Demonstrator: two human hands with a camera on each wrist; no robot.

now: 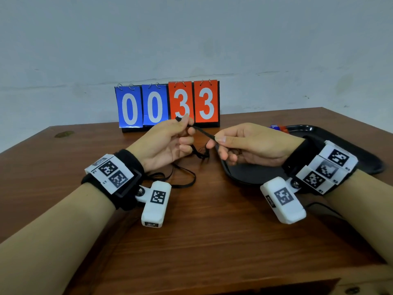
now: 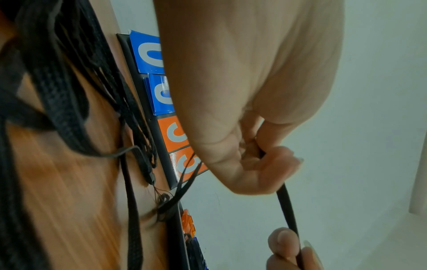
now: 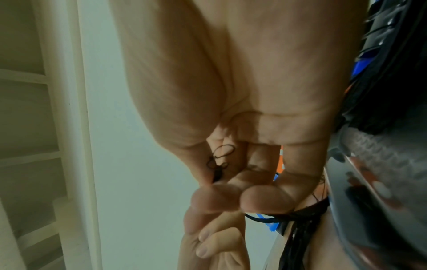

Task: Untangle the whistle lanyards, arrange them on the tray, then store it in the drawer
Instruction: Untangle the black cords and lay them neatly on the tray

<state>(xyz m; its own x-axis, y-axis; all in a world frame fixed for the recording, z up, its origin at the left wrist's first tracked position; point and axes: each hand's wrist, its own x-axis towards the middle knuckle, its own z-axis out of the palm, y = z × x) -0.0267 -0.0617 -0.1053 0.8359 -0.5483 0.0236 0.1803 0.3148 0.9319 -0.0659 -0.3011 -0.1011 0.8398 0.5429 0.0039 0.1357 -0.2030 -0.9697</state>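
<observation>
A black lanyard cord [image 1: 203, 133] is stretched between both hands above the table. My left hand [image 1: 170, 141] pinches its end near the scoreboard, fingers curled round the cord [image 2: 285, 204]. My right hand [image 1: 242, 143] pinches the other part between thumb and forefinger. A thin thread loop [image 3: 221, 157] lies against the right palm. More black lanyard loops [image 1: 180, 177] lie on the table under the left wrist. The black tray [image 1: 340, 145] sits at the right under my right wrist, with blue and orange whistles [image 1: 278, 127] at its far edge.
A flip scoreboard [image 1: 168, 104] reading 0033 stands at the back of the brown wooden table [image 1: 212, 231], against a pale wall. A black cable [image 1: 325, 208] runs along the table at the right. The table's front edge [image 1: 234, 286] is close below.
</observation>
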